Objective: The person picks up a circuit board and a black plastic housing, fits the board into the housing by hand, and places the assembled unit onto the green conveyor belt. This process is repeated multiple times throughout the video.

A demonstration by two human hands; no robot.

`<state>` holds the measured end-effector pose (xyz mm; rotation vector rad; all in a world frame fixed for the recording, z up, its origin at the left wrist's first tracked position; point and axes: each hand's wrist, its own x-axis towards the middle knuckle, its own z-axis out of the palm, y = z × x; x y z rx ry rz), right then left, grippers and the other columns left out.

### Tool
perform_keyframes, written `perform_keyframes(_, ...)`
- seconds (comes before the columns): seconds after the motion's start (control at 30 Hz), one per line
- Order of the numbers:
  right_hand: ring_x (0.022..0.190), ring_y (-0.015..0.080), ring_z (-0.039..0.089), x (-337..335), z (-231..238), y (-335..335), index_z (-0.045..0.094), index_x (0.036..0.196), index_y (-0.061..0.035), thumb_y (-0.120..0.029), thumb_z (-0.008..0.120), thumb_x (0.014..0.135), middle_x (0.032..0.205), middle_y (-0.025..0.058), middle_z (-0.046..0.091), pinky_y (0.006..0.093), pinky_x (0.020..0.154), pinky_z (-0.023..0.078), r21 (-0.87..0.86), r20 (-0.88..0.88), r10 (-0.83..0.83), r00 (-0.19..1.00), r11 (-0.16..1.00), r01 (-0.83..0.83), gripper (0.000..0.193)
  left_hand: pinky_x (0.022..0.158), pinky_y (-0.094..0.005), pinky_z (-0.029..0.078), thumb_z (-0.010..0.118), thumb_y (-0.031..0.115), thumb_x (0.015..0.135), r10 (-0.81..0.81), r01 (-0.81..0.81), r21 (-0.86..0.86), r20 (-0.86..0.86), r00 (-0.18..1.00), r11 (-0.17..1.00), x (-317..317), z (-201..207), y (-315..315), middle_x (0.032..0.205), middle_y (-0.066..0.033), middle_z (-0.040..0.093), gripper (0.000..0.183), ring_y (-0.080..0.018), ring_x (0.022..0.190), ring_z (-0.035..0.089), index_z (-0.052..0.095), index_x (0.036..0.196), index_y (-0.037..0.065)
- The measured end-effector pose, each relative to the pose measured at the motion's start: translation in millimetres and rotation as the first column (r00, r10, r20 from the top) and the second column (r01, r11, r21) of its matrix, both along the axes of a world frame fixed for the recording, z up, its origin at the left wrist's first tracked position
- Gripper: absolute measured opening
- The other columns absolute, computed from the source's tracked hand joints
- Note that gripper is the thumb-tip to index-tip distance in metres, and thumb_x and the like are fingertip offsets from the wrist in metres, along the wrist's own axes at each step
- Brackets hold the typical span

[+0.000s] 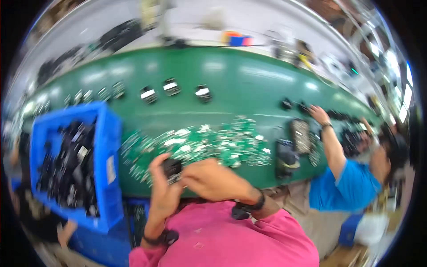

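My left hand (pixel 163 191) grips a small black plastic casing (pixel 171 167) between its thumb and fingers, just above the near edge of the green table. Against the lower right side of that casing, my right hand (pixel 215 180) has its fingers closed in a pinch; what lies between its fingertips is hidden. Right beyond both hands spreads a wide loose pile of small green circuit boards (pixel 200 142) with silvery parts. Motion blurs the fine detail.
A blue crate (pixel 113 173) filled with black plastic parts stands at the left. Several small black units, among them one with a white top (pixel 171 86), stand farther back on the green table (pixel 249 102). A co-worker in a blue shirt (pixel 347 189) reaches over the table at right.
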<state>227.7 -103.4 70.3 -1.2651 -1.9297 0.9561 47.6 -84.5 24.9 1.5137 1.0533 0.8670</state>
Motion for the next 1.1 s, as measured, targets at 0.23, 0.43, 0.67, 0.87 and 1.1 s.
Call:
perform_keyframes(0.23,0.074,0.0344,0.065,-1.1,-23.0,-9.1,0.062,0.091,0.0000,-0.013,0.059,0.089,0.082,0.0144,0.064,0.0409,0.066,0.052,0.078,-0.244,-0.154,0.958,0.981,0.177,0.013,0.068,-0.0233,0.045,0.054,0.002,0.076,0.105,-0.040,-0.232,0.272,0.957,0.972,10.6,-8.2,2.7,0.106,-0.0066,0.049,0.068,-0.0119,0.082,0.051,0.033,0.140,0.010)
perform_keyframes(0.43,0.068,0.0279,0.064,-15.1,-53.9,-23.7,0.061,0.093,0.0007,-0.010,0.061,0.089,0.079,0.0139,0.063,0.0373,0.059,0.049,-0.129,-0.429,-0.462,0.777,0.882,0.453,0.012,0.085,-0.0269,0.043,0.057,0.008,0.078,0.063,-0.009,-0.257,0.200,0.978,0.966,19.2,-24.7,-8.6,0.113,-0.0075,0.047,0.067,-0.0156,0.097,0.049,0.033,0.141,0.008)
perform_keyframes(0.67,0.069,0.0309,0.064,-22.4,-52.4,-24.1,0.061,0.087,0.0015,-0.010,0.060,0.087,0.078,0.0157,0.063,0.0391,0.063,0.050,-0.189,-0.431,-0.462,0.775,0.886,0.422,0.011,0.086,-0.0301,0.044,0.057,0.009,0.079,0.067,-0.041,-0.180,0.145,0.987,0.983,18.4,-27.7,-10.2,0.114,-0.0091,0.048,0.067,-0.0181,0.098,0.050,0.031,0.141,0.007)
perform_keyframes(0.87,0.068,0.0243,0.067,-12.6,-42.7,-23.6,0.068,0.094,0.0005,-0.009,0.065,0.086,0.081,0.0142,0.068,0.0318,0.062,0.052,0.020,-0.322,-0.525,0.788,0.829,0.560,0.013,0.088,-0.0317,0.044,0.054,0.003,0.081,-0.004,0.005,0.049,-0.031,1.000,0.999,38.0,-11.8,-5.3,0.113,-0.0107,0.049,0.062,-0.0193,0.098,0.051,0.033,0.140,0.005)
perform_keyframes(1.1,0.058,0.0042,0.051,-14.9,-44.8,-29.3,0.064,0.093,0.0025,-0.004,0.059,0.093,0.071,-0.0004,0.060,0.0203,0.051,0.040,-0.153,-0.431,-0.514,0.742,0.851,0.502,0.008,0.081,-0.0385,0.047,0.055,0.002,0.086,-0.087,0.087,0.006,0.091,0.992,0.996,31.0,0.3,-7.7,0.105,-0.0180,0.056,0.062,-0.0271,0.089,0.059,0.026,0.140,0.003)
